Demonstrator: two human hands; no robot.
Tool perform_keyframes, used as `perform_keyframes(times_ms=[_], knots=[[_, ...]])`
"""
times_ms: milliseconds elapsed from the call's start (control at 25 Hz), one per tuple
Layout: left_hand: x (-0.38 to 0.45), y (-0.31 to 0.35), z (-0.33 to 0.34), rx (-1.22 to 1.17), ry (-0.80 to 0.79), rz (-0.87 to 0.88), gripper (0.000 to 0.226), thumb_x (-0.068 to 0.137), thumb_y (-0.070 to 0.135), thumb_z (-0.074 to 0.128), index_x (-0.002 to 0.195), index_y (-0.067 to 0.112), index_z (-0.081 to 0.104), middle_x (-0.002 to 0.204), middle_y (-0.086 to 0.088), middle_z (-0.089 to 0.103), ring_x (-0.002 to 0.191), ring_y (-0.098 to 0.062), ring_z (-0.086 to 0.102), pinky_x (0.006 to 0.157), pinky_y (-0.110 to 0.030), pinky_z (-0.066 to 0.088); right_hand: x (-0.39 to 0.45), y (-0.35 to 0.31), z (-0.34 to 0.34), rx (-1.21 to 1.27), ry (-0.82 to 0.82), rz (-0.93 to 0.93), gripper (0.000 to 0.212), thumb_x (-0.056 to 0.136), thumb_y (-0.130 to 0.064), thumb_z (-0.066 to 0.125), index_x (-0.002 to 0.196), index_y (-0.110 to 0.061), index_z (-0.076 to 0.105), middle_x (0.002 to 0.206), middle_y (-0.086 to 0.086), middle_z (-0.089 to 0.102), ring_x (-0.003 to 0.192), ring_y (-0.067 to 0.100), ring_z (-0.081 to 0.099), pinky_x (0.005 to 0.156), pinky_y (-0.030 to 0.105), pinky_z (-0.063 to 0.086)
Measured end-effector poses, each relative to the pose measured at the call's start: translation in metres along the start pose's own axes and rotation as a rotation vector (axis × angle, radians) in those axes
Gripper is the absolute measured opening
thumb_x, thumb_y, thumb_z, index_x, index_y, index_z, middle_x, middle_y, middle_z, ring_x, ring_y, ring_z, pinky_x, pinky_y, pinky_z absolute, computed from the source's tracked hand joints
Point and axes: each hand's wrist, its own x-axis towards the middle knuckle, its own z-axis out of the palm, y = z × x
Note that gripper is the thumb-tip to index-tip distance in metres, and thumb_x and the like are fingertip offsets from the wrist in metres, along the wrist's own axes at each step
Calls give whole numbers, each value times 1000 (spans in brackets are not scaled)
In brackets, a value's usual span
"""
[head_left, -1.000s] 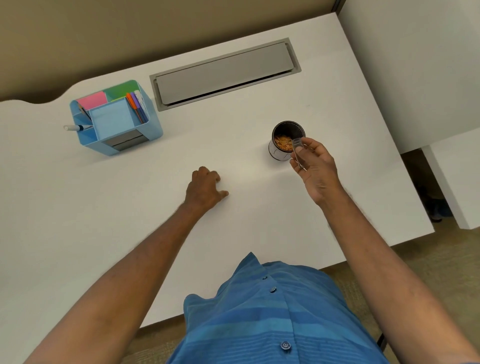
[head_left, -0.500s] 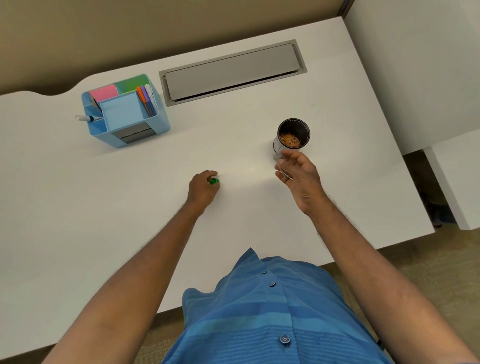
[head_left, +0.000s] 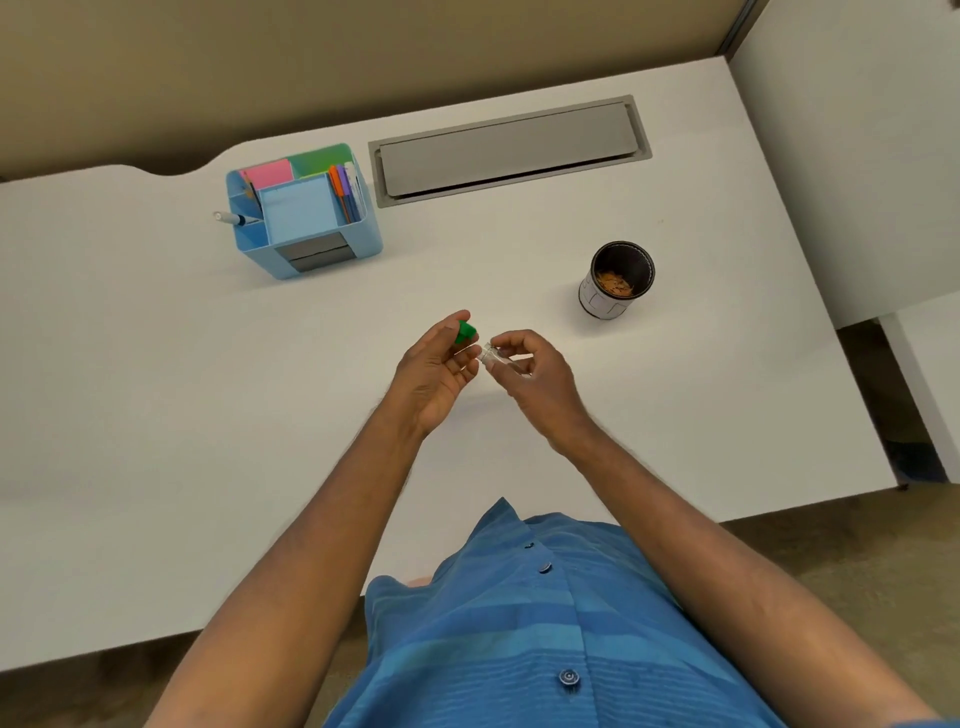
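While both forearms reach out over the blue shirt, the hands meet just above the white desk, near its front middle.

Left hand: palm turned up, thumb and fingertips pinching a green cap at the far end of the hand. The other fingers are loosely bent.

Right hand: thumb and curled fingers grasp a small clear vial, lying roughly level with its mouth pointing left toward the cap. Cap and vial mouth are just beside each other and not yet joined. The glass looks clear along its length; whether anything is inside is too small to tell.

Further out to the right, well apart from the hands, a dark cup stands upright with orange-brown bits in its bottom. At far left is a blue desk organiser with coloured note pads and pens, and a marker sticking out of its side. A grey cable hatch, shut, is set into the back of the desk.

Status, as judged: this looks like the capping step, late in the job. The vial is open and held, the cap is in hand and lined up close.

Left to do:
- Seat the cap on the mouth.
- Turn it tight.
- Set the closed vial down.
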Motion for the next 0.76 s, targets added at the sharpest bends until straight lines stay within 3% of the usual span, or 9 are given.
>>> perform_keyframes(times_ms=[160, 480, 600, 760], knots=[[-14, 5, -12, 30, 14, 77, 13, 98, 16, 67, 109, 10, 71, 98, -5, 78, 84, -17, 73, 79, -27, 59, -6, -7, 16, -38, 22, -63, 22, 94, -31, 75, 115, -26, 69, 115, -5, 71, 93, 5, 65, 78, 12, 50], [-32, 13, -45, 82, -15, 151, 9, 94, 14, 72, 101, 9, 74, 99, -9, 80, 92, -22, 76, 88, -32, 62, -18, -15, 45, -64, 18, -145, 25, 95, -17, 74, 120, -19, 70, 119, 1, 71, 104, 10, 69, 90, 22, 57], [-38, 20, -55, 153, -32, 166, 9, 91, 12, 75, 98, 7, 71, 97, -12, 79, 92, -25, 76, 84, -31, 62, -22, -19, 55, -66, 17, -165, 25, 95, -18, 74, 120, -20, 71, 118, -1, 71, 106, 9, 70, 92, 23, 58], [-45, 31, -69, 230, -107, 139, 19, 95, 11, 70, 115, 10, 71, 104, -9, 79, 92, -20, 76, 85, -29, 62, -25, -22, 70, -89, 10, -188, 24, 96, -17, 72, 120, -20, 71, 118, -1, 70, 107, 9, 70, 91, 22, 57]])
